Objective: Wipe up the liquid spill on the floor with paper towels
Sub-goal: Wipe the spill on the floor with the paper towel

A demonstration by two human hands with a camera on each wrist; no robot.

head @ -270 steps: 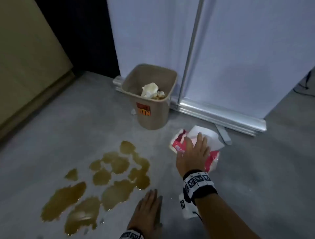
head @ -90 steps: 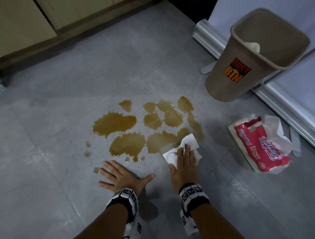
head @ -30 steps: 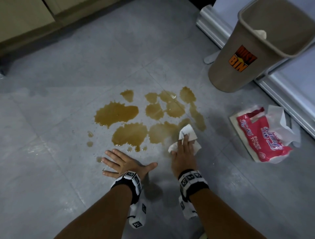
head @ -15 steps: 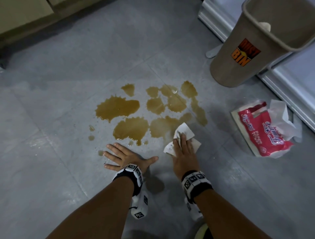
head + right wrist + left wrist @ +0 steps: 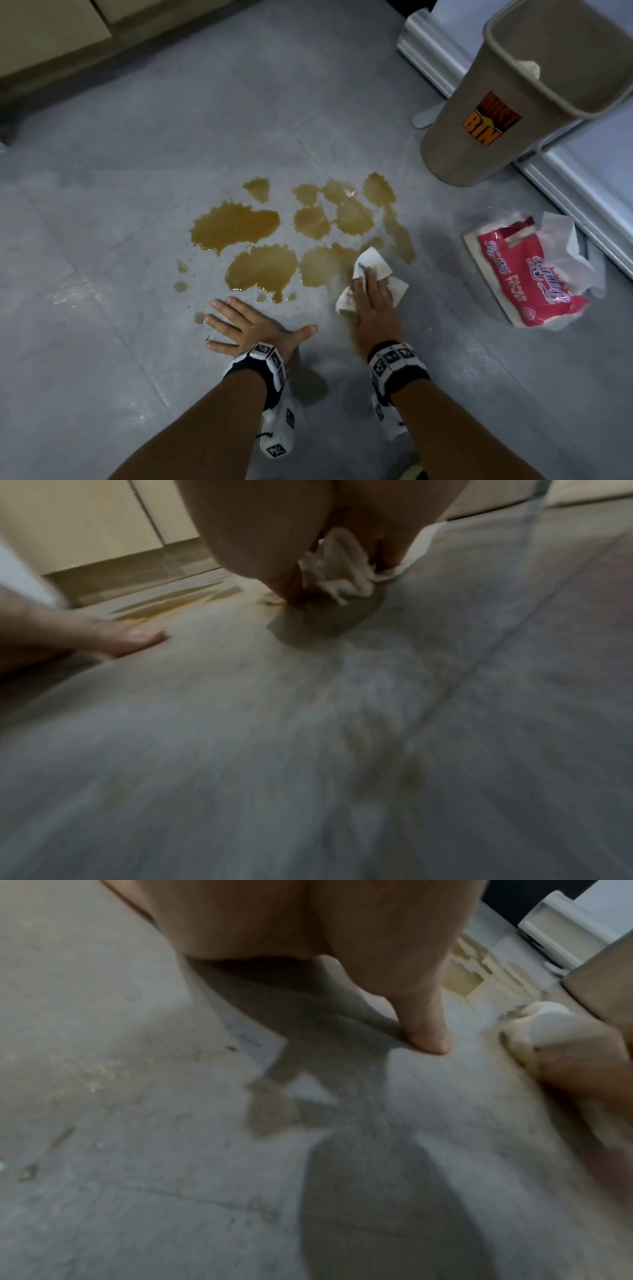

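A brown liquid spill lies in several puddles on the grey tiled floor. My right hand presses a crumpled white paper towel flat on the floor at the spill's near right edge, fingers straight on top of it. The towel's near corner is stained brown. In the right wrist view the towel bunches under my palm. My left hand is spread flat on the floor just in front of the spill, holding nothing. Its thumb rests on the tile.
A red and white paper towel pack lies open on the floor to the right. A beige dustbin with crumpled paper inside stands at the far right against a white panel's metal base. Wooden cabinets line the far left.
My right hand has shifted the towel slightly along the spill's near right edge, still pressed down. My left hand stays planted on the floor.
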